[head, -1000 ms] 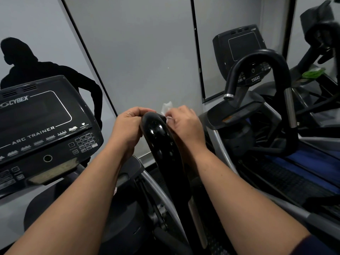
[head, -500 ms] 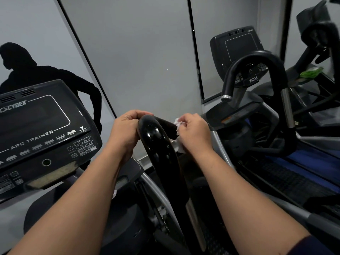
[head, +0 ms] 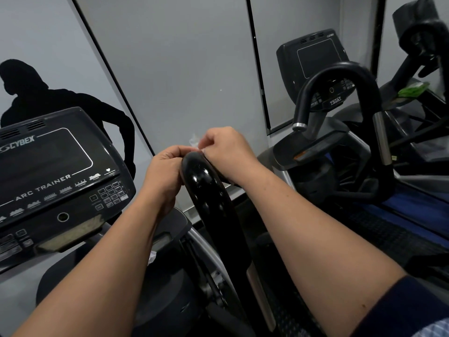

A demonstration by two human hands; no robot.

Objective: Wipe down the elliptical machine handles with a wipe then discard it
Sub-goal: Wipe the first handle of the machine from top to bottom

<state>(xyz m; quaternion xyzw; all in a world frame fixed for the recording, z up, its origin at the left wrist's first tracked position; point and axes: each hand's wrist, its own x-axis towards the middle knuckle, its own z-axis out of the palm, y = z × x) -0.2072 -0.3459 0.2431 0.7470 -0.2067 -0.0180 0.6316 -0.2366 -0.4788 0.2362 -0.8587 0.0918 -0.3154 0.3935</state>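
Wipe (head: pixel 195 140) pinched by right hand (head: pixel 227 152) fingers atop handle (head: pixel 206 188).

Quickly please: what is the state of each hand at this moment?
Left hand: fingers curled over the top of the black handle, gripping it.
Right hand: closed, pinching the white wipe at the handle's top.

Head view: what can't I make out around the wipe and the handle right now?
- Wipe: only a white scrap shows above the right hand; the rest is hidden by the fingers.
- Left hand: its fingertips are hidden behind the handle, so whether it also pinches the wipe is unclear.
- Handle: far side hidden by its own curve.
- Green item: too small to identify.
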